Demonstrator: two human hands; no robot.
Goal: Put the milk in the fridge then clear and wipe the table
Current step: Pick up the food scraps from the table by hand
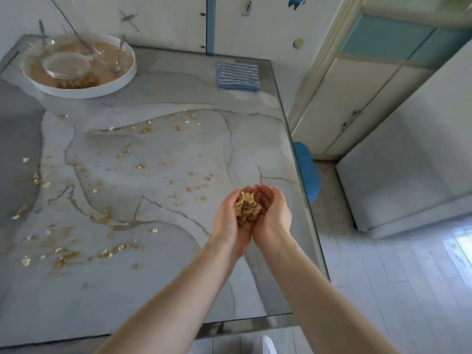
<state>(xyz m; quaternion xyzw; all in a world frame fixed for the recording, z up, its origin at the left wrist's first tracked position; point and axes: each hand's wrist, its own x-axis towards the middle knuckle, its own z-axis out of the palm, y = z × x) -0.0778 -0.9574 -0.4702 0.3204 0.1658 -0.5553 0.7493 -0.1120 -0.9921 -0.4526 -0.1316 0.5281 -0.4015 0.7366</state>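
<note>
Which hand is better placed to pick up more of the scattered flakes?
Left hand, probably: the scattered flakes lie on its side of the table, while the right hand could cup the gathered pile alone.

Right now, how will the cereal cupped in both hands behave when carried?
The cereal looks loose and light, likely spilling if the left hand and right hand part. Probably brittle: crumbs litter the table.
</note>
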